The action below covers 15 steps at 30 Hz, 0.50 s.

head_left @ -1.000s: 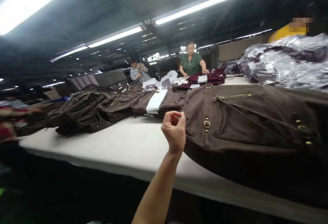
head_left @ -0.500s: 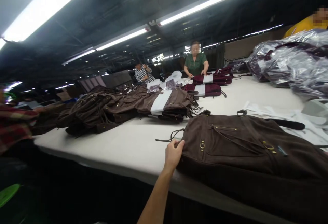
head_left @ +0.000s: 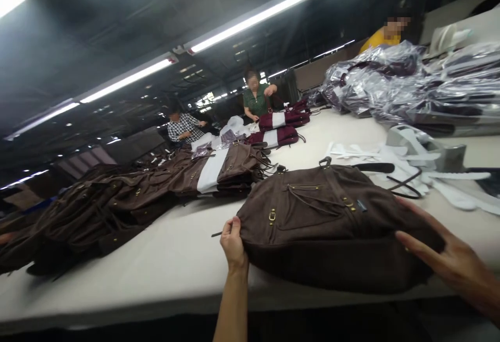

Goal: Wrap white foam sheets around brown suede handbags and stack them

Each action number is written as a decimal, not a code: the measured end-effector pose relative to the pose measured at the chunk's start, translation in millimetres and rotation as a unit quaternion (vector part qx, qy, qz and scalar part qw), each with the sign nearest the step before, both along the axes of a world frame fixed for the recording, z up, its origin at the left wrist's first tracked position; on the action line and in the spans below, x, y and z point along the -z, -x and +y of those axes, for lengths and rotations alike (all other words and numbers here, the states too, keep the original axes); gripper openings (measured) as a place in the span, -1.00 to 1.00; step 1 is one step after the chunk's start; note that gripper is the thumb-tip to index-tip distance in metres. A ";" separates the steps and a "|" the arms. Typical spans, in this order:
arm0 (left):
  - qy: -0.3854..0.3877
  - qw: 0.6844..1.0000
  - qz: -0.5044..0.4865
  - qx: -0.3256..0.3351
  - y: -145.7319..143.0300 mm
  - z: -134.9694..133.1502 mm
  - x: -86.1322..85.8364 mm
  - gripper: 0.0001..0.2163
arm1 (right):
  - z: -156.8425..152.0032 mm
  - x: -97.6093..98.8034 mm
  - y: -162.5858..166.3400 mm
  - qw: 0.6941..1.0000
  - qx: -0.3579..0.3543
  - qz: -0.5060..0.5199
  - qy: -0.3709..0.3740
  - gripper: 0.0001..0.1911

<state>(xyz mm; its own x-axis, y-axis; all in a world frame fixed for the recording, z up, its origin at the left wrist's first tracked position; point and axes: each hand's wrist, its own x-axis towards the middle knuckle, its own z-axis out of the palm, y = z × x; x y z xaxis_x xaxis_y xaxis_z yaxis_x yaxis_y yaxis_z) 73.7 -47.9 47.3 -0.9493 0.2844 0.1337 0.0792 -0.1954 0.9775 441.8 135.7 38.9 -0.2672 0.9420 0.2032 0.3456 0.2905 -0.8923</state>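
A dark brown handbag (head_left: 312, 222) with brass buckles and a front zip pocket lies on its back on the white table, its base toward me. My left hand (head_left: 233, 243) is closed on its left end, thumb on top. At the other end my right hand (head_left: 441, 251) holds the bag's side between the thumb and the spread fingers; part of those fingers is behind the fabric. Two short handle ends with rings stick up at the bag's far edge, and a dark strap (head_left: 375, 167) sticks out to the right.
Brown bags (head_left: 128, 206) lie piled at left, some with a white paper band (head_left: 213, 171). Maroon bags (head_left: 279, 128) lie before a person in green (head_left: 255, 102). Plastic-wrapped bags (head_left: 390, 81) are heaped at right, near loose white packing pieces (head_left: 406, 159). Two other people stand farther back.
The view has turned right. My right hand has come into view on the bag's right end. My left hand keeps its grip. The person in green has raised a hand with a maroon bag's handle.
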 end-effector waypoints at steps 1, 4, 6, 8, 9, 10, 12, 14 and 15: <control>-0.013 1.000 -0.013 0.003 -0.9 4.3 -3.8 -0.55 | 0.0 -3.2 1.7 1.000 0.003 0.008 0.030 -0.30; -0.031 0.999 -0.034 0.010 -1.5 14.4 -13.7 -0.56 | 3.1 -17.2 6.4 0.998 0.048 0.039 0.030 -0.49; 0.001 1.000 0.009 -0.003 -1.8 14.9 -16.3 -0.59 | 7.7 -23.0 10.1 0.994 0.091 0.051 -0.027 -0.55; 0.074 0.991 0.104 -0.034 -3.2 9.7 -14.0 -0.62 | 12.5 -20.6 13.1 0.990 0.112 0.055 -0.070 -0.59; 0.115 0.980 0.155 -0.047 -4.3 5.3 -11.4 -0.63 | 14.5 -16.2 13.6 0.989 0.111 0.052 -0.077 -0.60; 0.152 0.968 0.194 -0.053 -5.6 0.0 -8.5 -0.64 | 16.1 -10.2 12.8 0.991 0.103 0.043 -0.076 -0.61; 0.210 0.948 0.235 -0.042 -7.5 -11.3 -4.7 -0.66 | 17.8 2.1 7.2 0.995 0.076 0.014 -0.067 -0.62; 0.255 0.931 0.258 -0.027 -5.9 -19.7 -8.0 -0.67 | 17.8 7.0 -1.6 0.995 0.058 -0.040 -0.068 -0.62; 0.270 0.922 0.278 -0.026 -3.0 -21.0 -13.3 -0.66 | 17.1 3.9 -5.2 0.991 0.061 -0.072 -0.092 -0.60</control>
